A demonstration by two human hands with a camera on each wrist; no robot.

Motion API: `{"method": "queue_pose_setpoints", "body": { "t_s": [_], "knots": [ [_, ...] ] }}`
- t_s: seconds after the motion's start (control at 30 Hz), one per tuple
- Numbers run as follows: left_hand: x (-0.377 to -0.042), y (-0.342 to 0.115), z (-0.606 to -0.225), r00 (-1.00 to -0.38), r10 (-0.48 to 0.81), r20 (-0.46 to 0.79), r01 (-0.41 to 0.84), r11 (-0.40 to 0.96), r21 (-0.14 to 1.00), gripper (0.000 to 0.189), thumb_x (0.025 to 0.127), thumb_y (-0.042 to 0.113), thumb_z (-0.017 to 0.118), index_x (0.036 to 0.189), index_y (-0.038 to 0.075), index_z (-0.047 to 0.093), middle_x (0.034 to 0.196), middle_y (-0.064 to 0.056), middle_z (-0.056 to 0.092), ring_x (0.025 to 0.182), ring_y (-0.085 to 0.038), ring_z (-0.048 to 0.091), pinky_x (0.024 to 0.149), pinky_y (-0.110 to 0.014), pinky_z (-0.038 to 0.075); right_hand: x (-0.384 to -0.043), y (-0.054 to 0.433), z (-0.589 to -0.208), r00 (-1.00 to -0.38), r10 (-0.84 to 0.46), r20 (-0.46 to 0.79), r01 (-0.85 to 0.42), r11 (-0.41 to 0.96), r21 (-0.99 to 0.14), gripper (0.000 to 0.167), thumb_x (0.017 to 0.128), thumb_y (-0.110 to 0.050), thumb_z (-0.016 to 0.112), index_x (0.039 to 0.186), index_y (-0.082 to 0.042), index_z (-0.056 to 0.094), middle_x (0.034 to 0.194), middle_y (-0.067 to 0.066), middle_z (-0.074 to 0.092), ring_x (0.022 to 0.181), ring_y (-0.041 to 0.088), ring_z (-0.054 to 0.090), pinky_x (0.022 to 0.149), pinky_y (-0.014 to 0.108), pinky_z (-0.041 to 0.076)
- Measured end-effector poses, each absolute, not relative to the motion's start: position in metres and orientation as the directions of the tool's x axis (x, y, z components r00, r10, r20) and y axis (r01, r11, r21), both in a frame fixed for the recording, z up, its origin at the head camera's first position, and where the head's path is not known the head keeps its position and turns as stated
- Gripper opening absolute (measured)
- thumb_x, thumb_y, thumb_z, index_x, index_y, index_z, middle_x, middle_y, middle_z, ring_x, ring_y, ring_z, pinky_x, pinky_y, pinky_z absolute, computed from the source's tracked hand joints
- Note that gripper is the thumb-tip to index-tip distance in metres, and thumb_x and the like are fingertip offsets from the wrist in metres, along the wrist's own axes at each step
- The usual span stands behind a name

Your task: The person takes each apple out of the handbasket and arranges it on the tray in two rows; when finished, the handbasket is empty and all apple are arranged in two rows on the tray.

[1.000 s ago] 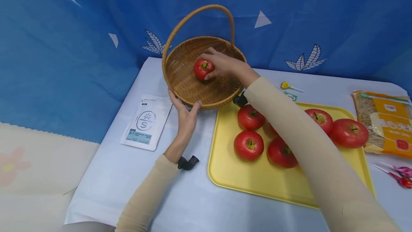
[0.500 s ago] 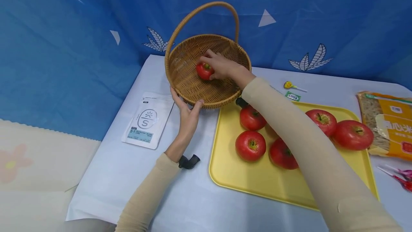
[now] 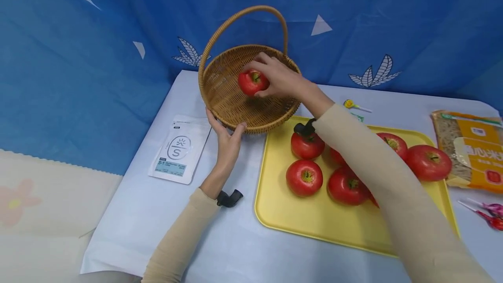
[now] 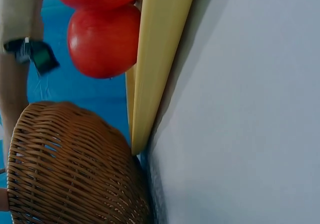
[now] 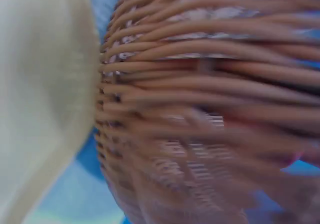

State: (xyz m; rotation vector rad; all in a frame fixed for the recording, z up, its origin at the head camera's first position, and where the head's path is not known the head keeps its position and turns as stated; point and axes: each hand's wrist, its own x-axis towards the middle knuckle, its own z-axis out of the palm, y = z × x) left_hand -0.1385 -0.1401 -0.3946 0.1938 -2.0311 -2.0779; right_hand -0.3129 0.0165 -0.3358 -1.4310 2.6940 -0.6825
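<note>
My right hand [image 3: 277, 77] grips a red apple [image 3: 253, 83] over the inside of the round wicker basket [image 3: 220, 86]. The apple's stem end faces up, and the fingers cover its back and right side. At the basket's front left rim, my left hand [image 3: 228, 145] holds on with its thumb at the edge; its other fingers are partly hidden beneath. The tall handle arches over the basket's back. Low in the left wrist view, the basket's woven side [image 4: 75, 164] stands beside the tray's end. The blurred basket wall [image 5: 210, 94] fills most of the right wrist view.
A yellow tray [image 3: 314, 228] with several red apples [image 3: 304, 178] lies right of the left forearm, partly under the right sleeve. A white pouch [image 3: 180, 149] lies left of the basket. At right are a grain bag [image 3: 471, 152] and lollipops [image 3: 493, 222]; a yellow lollipop [image 3: 349, 104] lies behind the tray.
The right hand dipped with the apple lower into the basket half a second ago and is now raised again, still gripping it. The left hand stays at the rim.
</note>
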Motion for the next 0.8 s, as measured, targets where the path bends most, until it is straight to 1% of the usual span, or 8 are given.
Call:
{"method": "queue_pose_setpoints", "body": {
  "t_s": [0.17, 0.33, 0.37, 0.47, 0.5, 0.57, 0.7, 0.8],
  "knots": [
    [-0.141, -0.139, -0.393, -0.968, -0.243, 0.06, 0.064, -0.008, 0.998, 0.101, 0.094, 0.01, 0.056, 0.152, 0.019, -0.026, 0.162, -0.007, -0.022, 0.152, -0.022, -0.008, 0.122, -0.042, 0.005, -0.271, 0.079, -0.313, -0.578, -0.747, 0.328, -0.804, 0.452, -0.387, 0.066, 0.074, -0.019, 0.086, 0.133, -0.017, 0.056, 0.13, 0.013, 0.047, 0.118, 0.029, 0.046, 0.088, 0.047, 0.051],
    [-0.144, -0.14, -0.392, -0.972, -0.226, 0.067, 0.069, 0.002, 0.998, 0.101, 0.094, 0.01, 0.056, 0.152, 0.018, -0.027, 0.162, -0.008, -0.023, 0.152, -0.023, -0.01, 0.121, -0.044, 0.005, -0.22, 0.155, -0.304, -0.643, -0.662, 0.384, -0.765, 0.539, -0.352, 0.072, 0.066, -0.008, 0.089, 0.13, -0.013, 0.058, 0.129, 0.015, 0.048, 0.113, 0.029, 0.05, 0.074, 0.045, 0.054],
    [-0.144, -0.141, -0.392, -0.972, -0.225, 0.068, 0.069, 0.003, 0.998, 0.101, 0.094, 0.01, 0.056, 0.152, 0.018, -0.028, 0.162, -0.008, -0.023, 0.152, -0.024, -0.01, 0.121, -0.044, 0.005, -0.209, 0.17, -0.304, -0.664, -0.642, 0.385, -0.748, 0.57, -0.34, 0.075, 0.063, -0.006, 0.09, 0.13, -0.012, 0.058, 0.129, 0.016, 0.048, 0.113, 0.028, 0.05, 0.076, 0.038, 0.054],
    [-0.145, -0.143, -0.393, -0.972, -0.224, 0.07, 0.071, 0.004, 0.997, 0.101, 0.094, 0.009, 0.056, 0.152, 0.017, -0.027, 0.162, -0.008, -0.022, 0.152, -0.026, -0.008, 0.121, -0.044, 0.008, -0.177, 0.212, -0.306, -0.749, -0.56, 0.355, -0.661, 0.671, -0.336, 0.082, 0.057, -0.002, 0.093, 0.131, -0.012, 0.059, 0.129, 0.015, 0.048, 0.113, 0.024, 0.046, 0.079, 0.014, 0.048],
    [-0.145, -0.144, -0.394, -0.973, -0.224, 0.064, 0.065, 0.0, 0.998, 0.101, 0.094, 0.01, 0.056, 0.152, 0.017, -0.027, 0.162, -0.008, -0.023, 0.152, -0.025, -0.009, 0.121, -0.044, 0.007, -0.167, 0.226, -0.308, -0.779, -0.527, 0.339, -0.624, 0.705, -0.338, 0.084, 0.055, -0.001, 0.093, 0.131, -0.012, 0.059, 0.129, 0.015, 0.048, 0.113, 0.025, 0.047, 0.077, 0.005, 0.043],
    [-0.145, -0.144, -0.394, -0.973, -0.227, 0.044, 0.046, -0.002, 0.999, 0.102, 0.094, 0.01, 0.056, 0.152, 0.019, -0.027, 0.162, -0.006, -0.023, 0.152, -0.023, -0.01, 0.122, -0.043, 0.005, -0.148, 0.252, -0.315, -0.829, -0.465, 0.31, -0.554, 0.758, -0.345, 0.086, 0.051, 0.0, 0.094, 0.129, -0.01, 0.06, 0.127, 0.016, 0.049, 0.11, 0.026, 0.046, 0.074, -0.004, 0.03],
    [-0.145, -0.145, -0.394, -0.973, -0.228, 0.031, 0.032, -0.001, 0.999, 0.102, 0.094, 0.011, 0.057, 0.152, 0.018, -0.027, 0.162, -0.008, -0.022, 0.152, -0.023, -0.01, 0.122, -0.043, 0.004, -0.11, 0.295, -0.332, -0.907, -0.347, 0.237, -0.414, 0.838, -0.356, 0.088, 0.048, 0.003, 0.094, 0.128, -0.003, 0.058, 0.126, 0.024, 0.045, 0.11, 0.041, 0.042, 0.067, -0.007, 0.026],
    [-0.145, -0.146, -0.392, -0.973, -0.228, 0.033, 0.033, 0.004, 0.999, 0.102, 0.094, 0.011, 0.057, 0.152, 0.018, -0.027, 0.162, -0.008, -0.022, 0.152, -0.022, -0.01, 0.122, -0.044, 0.004, -0.081, 0.32, -0.347, -0.94, -0.273, 0.204, -0.331, 0.874, -0.357, 0.092, 0.049, 0.006, 0.093, 0.131, -0.002, 0.054, 0.126, 0.026, 0.042, 0.113, 0.037, 0.039, 0.065, -0.008, 0.026]
  ]
}}
